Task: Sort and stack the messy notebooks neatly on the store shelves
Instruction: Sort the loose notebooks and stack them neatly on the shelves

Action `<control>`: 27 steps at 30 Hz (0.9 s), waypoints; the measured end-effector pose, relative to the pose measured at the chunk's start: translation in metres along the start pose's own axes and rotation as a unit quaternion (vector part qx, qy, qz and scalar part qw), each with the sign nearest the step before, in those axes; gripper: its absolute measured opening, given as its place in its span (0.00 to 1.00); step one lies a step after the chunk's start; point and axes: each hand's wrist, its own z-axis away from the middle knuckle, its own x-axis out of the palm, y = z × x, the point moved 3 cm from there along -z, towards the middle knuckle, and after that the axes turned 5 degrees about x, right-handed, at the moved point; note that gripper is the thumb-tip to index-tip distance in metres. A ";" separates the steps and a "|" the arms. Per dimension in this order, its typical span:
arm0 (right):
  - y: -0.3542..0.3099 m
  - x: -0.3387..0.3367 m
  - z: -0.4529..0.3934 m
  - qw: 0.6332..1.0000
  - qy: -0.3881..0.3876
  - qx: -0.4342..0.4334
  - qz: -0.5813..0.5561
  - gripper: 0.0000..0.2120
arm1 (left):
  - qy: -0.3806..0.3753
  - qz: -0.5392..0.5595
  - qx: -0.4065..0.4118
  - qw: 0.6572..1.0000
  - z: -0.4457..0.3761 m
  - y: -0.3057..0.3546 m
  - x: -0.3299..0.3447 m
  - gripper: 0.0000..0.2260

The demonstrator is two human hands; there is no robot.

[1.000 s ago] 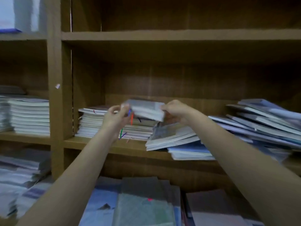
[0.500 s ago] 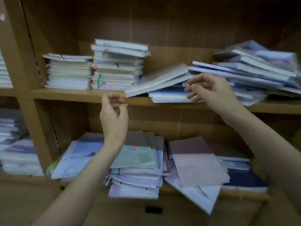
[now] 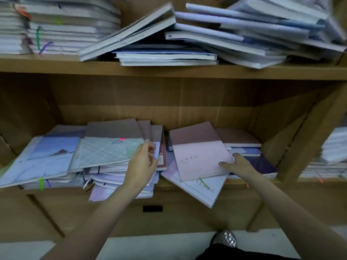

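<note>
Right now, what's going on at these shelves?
A person is sorting messy notebooks on the lower shelf. The left hand pinches the edge of a notebook at the right side of the pale green-topped pile. The right hand grips the lower right corner of a pink notebook that lies askew on a white one overhanging the shelf edge. The upper shelf holds a squared stack at left and slumped, leaning notebooks at right, not yet tidied.

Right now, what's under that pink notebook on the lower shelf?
Under the pink notebook lies a white notebook overhanging the shelf edge; anything further underneath is covered.
</note>
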 end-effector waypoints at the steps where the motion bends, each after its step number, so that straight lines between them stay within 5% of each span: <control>1: 0.004 0.005 -0.008 1.000 0.001 0.019 -0.024 0.21 | -0.018 -0.010 -0.004 1.000 0.002 -0.004 0.005 0.10; 7: -0.015 0.024 -0.015 0.954 -0.085 0.042 -0.285 0.02 | -0.109 -0.081 0.020 0.990 0.011 -0.016 0.027 0.15; 14: -0.004 -0.053 0.003 0.918 0.033 -0.049 -0.392 0.03 | -0.106 -0.132 0.054 0.984 0.012 -0.005 0.049 0.14; 18: 0.017 -0.060 0.020 0.871 0.015 -0.051 -0.489 0.05 | -0.096 -0.148 0.016 0.984 0.018 -0.001 0.062 0.17; 22: 0.034 0.008 0.025 0.880 -0.034 0.020 -0.474 0.10 | -0.097 -0.107 0.020 0.989 0.020 -0.001 0.060 0.20; 27: 0.066 0.062 0.037 0.903 -0.126 0.107 -0.397 0.12 | -0.132 -0.162 0.201 0.957 0.028 0.000 0.063 0.34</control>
